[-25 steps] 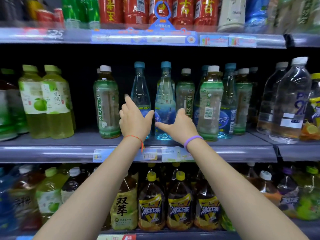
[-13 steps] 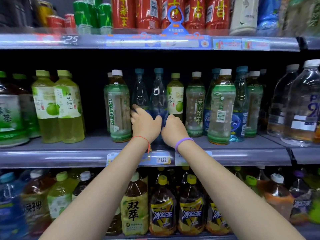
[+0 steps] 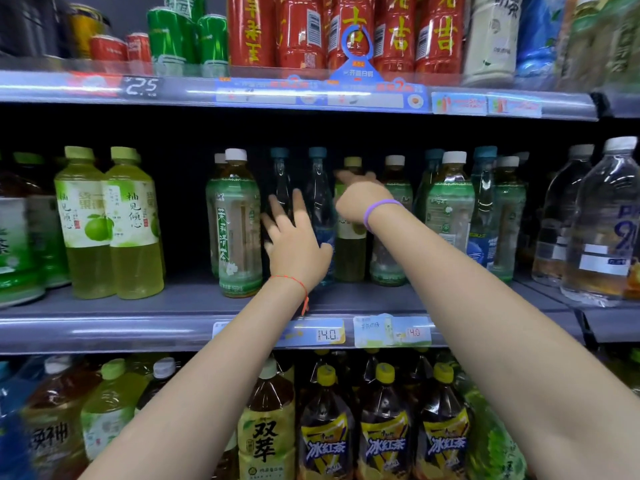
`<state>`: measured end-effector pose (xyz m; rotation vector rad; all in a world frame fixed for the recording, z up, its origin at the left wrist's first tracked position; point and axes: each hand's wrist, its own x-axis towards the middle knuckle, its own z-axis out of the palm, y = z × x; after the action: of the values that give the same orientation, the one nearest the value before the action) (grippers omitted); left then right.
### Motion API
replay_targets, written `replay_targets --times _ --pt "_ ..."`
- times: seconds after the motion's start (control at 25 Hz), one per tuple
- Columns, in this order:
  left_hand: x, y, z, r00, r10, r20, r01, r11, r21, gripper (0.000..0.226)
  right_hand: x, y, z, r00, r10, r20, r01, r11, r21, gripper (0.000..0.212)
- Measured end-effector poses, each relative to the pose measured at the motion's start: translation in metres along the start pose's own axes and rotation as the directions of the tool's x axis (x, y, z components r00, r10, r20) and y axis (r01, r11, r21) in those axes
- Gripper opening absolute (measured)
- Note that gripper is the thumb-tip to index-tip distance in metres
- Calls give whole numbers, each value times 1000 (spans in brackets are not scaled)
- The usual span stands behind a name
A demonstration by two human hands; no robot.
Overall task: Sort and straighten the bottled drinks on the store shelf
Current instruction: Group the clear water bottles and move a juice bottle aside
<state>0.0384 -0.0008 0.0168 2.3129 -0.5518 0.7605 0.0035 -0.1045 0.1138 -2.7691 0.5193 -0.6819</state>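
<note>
On the middle shelf (image 3: 145, 308) two clear blue-capped bottles (image 3: 318, 192) stand side by side, set back from the front edge. My left hand (image 3: 294, 242) is spread open in front of them, touching or just off the left one. A yellow-green bottle with a pale green cap (image 3: 350, 258) stands right of them. My right hand (image 3: 360, 199) lies across its shoulder, fingers pointing left; a grip is not clear. A green-labelled tea bottle with a white cap (image 3: 239, 233) stands upright left of my left hand.
Two pomelo drinks (image 3: 131, 233) stand further left, with a gap beside them. More green tea and blue-capped bottles (image 3: 450, 209) and large water bottles (image 3: 602, 223) fill the right. Red bottles (image 3: 391, 32) sit above, iced tea bottles (image 3: 325, 441) below.
Both hands pushed the two clear bottles backwards, then let go. My right hand has risen and moved right to the yellow-green bottle; my left hand has opened its fingers.
</note>
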Motion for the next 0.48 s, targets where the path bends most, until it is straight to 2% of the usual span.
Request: replay_targets --times 0.08,0.16,0.24,0.32,0.48 --pt "1 0 -1 997 70 -27 -69 997 27 94 4 2 5 1000 12 -18 -12 1000 -20 58" --pt "-1 -3 -3 994 95 -46 -95 995 18 85 -5 6 10 983 -61 -174 47 995 -85 51" --pt "-2 -7 -4 992 97 -82 -100 995 -27 76 -18 11 12 926 -176 -335 107 971 -215 49" --pt "-2 -7 -5 993 78 -88 -84 994 -69 69 -27 13 11 897 -245 -368 129 941 -312 52" --pt "-8 3 -7 992 83 -92 -94 989 -116 59 -34 15 3 872 -291 -394 145 922 -359 48"
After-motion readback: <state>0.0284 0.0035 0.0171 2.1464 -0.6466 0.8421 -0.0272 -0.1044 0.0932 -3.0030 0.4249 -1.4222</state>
